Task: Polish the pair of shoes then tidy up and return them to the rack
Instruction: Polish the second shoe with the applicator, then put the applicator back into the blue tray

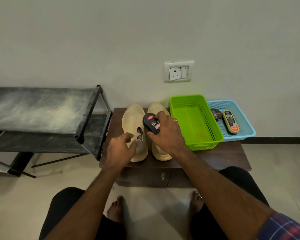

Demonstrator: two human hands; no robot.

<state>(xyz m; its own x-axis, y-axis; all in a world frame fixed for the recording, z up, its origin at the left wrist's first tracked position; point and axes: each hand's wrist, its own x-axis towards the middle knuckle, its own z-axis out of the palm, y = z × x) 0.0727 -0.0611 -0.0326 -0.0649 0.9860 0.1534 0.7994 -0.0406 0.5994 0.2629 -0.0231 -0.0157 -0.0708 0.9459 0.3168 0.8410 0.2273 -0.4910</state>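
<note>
Dark wooden table [232, 156] against pale wall: beige shoes [134, 118], baskets.
Right hand [164, 134] grips polish bottle [151, 123] above shoes; left hand [120, 148], fingers loosely spread, touches left shoe's heel; green basket [197, 122] right of shoes.

Pair of beige slip-on shoes [146, 132] sits side by side on low dark wooden cabinet [220, 157], w/ black metal-frame shoe rack [47, 116] left of cabinet. Green perforated plastic basket [196, 122] right of shoes; light-blue plastic tray [239, 118] beyond it, holding round polish tin [216, 114] & oval shoe brush [230, 121].
</note>
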